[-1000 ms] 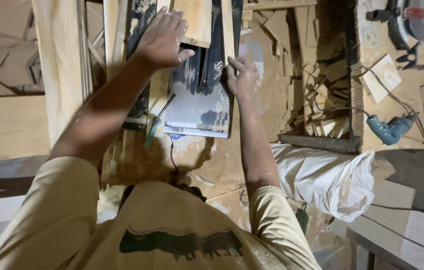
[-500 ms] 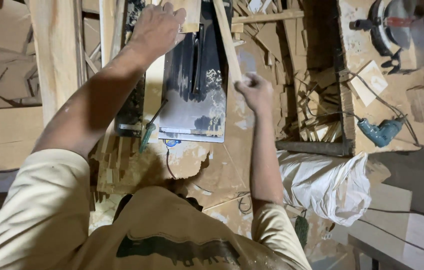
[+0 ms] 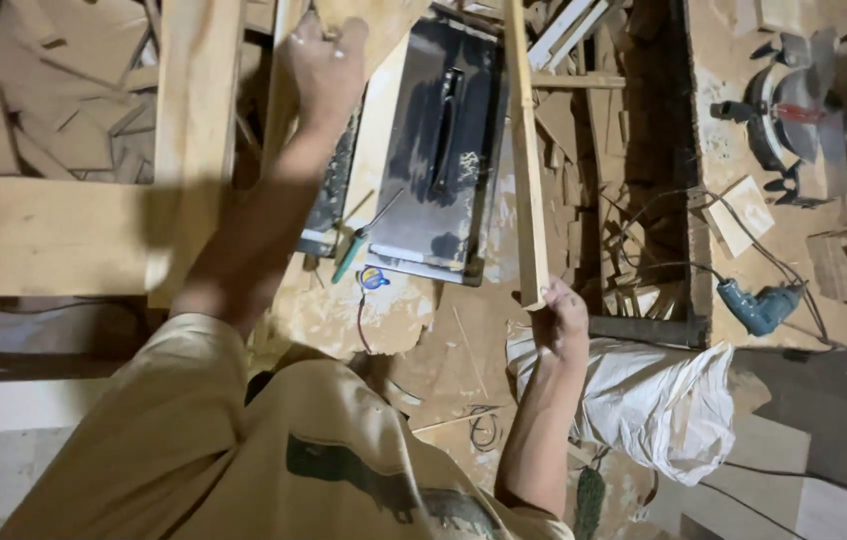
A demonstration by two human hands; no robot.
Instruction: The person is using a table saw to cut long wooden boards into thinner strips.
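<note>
I look straight down at a table saw (image 3: 439, 150) with a dark metal top. My left hand (image 3: 326, 62) is stretched out at the saw's far left and grips the edge of a flat wooden board (image 3: 364, 20) lying over the top. My right hand (image 3: 561, 318) sits at the saw's near right corner and holds the near end of a long thin wooden strip (image 3: 526, 160), which runs away from me along the right side of the saw top.
Wide wooden planks (image 3: 194, 130) lie to the left. Offcuts fill a dark crate (image 3: 644, 200) to the right. A teal power drill (image 3: 759, 305) and a mitre saw (image 3: 794, 110) lie on the right. A white sack (image 3: 664, 400) sits by my right arm.
My right hand has drawn back toward me from the saw top, pulling the thin strip with it. My left hand stayed out on the board at the saw's far left.
</note>
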